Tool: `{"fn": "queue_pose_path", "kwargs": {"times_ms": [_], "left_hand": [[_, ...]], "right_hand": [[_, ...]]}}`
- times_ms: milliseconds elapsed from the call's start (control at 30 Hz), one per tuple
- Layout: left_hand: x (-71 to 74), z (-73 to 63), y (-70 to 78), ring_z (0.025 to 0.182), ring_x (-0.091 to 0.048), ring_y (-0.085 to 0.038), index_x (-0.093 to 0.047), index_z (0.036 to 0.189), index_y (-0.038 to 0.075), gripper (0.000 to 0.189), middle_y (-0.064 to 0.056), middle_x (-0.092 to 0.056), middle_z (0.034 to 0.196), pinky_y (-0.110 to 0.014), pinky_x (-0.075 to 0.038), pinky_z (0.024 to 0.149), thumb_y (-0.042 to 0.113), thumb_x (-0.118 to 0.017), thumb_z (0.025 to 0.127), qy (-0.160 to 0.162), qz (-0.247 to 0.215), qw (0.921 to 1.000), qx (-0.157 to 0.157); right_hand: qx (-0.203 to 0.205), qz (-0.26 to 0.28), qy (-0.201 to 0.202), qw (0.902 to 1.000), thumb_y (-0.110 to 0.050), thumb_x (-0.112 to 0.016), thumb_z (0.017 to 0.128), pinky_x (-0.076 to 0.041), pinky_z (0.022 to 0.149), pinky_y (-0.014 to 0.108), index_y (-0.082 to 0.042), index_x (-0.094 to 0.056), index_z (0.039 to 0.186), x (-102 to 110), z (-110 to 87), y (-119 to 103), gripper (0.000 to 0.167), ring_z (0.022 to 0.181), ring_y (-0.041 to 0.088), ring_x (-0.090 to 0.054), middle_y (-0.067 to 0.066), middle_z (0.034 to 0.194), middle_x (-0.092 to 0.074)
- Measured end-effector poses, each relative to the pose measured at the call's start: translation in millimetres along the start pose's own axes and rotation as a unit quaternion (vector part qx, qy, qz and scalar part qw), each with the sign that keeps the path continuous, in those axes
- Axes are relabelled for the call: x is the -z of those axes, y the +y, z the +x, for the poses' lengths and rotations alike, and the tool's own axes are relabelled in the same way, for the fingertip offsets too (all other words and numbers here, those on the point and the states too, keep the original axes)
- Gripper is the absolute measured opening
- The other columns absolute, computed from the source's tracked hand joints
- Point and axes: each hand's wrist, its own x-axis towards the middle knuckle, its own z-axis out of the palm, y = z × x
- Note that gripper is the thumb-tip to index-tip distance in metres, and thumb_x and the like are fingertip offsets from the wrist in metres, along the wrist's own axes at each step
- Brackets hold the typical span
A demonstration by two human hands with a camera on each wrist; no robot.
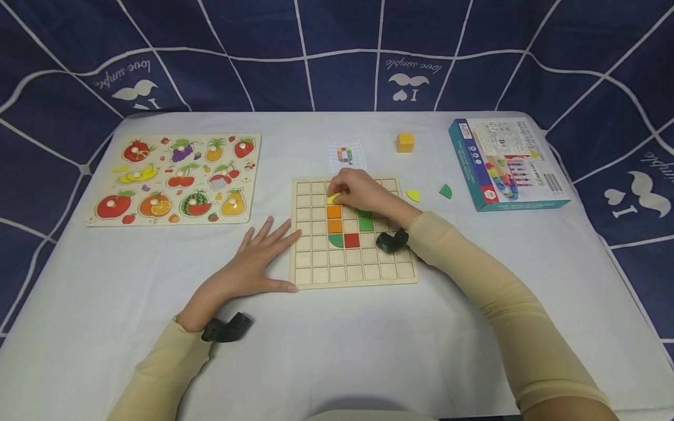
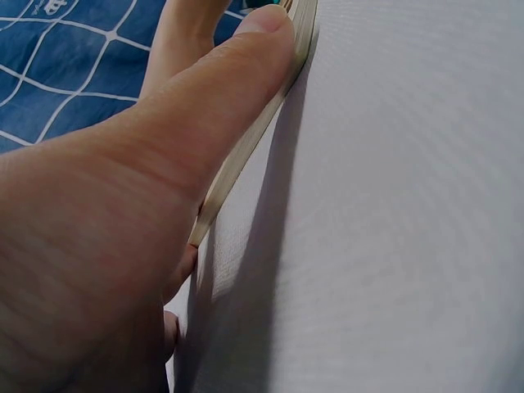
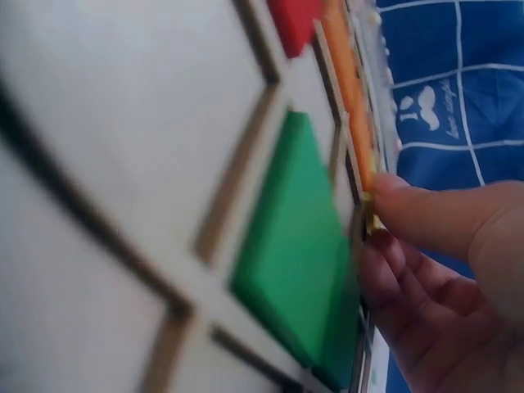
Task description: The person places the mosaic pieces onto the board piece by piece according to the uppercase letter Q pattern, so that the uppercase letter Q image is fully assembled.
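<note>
My right hand [image 1: 360,190] pinches a yellow quarter-round tile [image 1: 333,199] at a cell of the wooden grid board [image 1: 321,275], just above an orange tile [image 1: 334,211]. In the right wrist view, thumb and fingertips meet on the yellow piece, and a green tile [image 3: 295,254] lies in a nearby cell. Also in the board sit a second orange tile, a green quarter-round [image 1: 336,240], a red square [image 1: 351,240] and green pieces [image 1: 365,224] partly under the right arm. My left hand [image 1: 258,257] lies with spread fingers, fingertips and thumb touching the board's left edge.
Behind the board lies a printed pattern card [image 1: 346,155]. An orange cube [image 1: 405,142], a loose yellow piece [image 1: 413,195] and a green piece [image 1: 446,191] lie to its right, near a box [image 1: 508,164]. A fruit puzzle board [image 1: 176,180] lies at the left.
</note>
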Motion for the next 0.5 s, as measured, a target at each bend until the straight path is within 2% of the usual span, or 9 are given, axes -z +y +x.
{"fn": "queue_pose_path", "kwargs": {"times_ms": [267,400,500], "left_hand": [[-0.6,-0.5,-1.4,0.139,0.011,-0.029,-0.025,0.15,0.02,0.107,-0.006,-0.009,0.155,-0.058,0.007,0.104,0.067,-0.07,0.065,0.002,0.001,1.0,0.001],[-0.7,-0.5,-1.5,0.139,0.012,-0.029,-0.025,0.15,0.02,0.107,-0.005,-0.008,0.155,-0.058,0.007,0.104,0.067,-0.07,0.065,0.003,0.002,1.0,0.0],[-0.4,-0.4,-0.7,0.139,0.012,-0.029,-0.025,0.15,0.02,0.107,-0.005,-0.008,0.155,-0.058,0.007,0.104,0.067,-0.07,0.065,0.003,0.002,1.0,-0.002]], "right_hand": [[0.01,0.001,0.002,0.9999,-0.005,-0.071,0.083,-0.041,0.071,0.029,-0.006,-0.071,0.097,-0.4,-0.4,-0.7,0.013,0.078,0.019,-0.05,0.004,0.087,-0.061],[-0.005,-0.018,0.014,0.9997,-0.009,-0.072,0.083,-0.042,0.072,0.029,-0.004,-0.071,0.1,-0.7,-1.2,-2.5,0.018,0.078,0.018,-0.051,0.004,0.089,-0.062],[-0.016,-0.025,0.018,0.9994,-0.011,-0.073,0.082,-0.041,0.071,0.029,-0.005,-0.071,0.098,-1.0,-1.6,-2.7,0.016,0.077,0.018,-0.049,0.004,0.086,-0.06]]}}
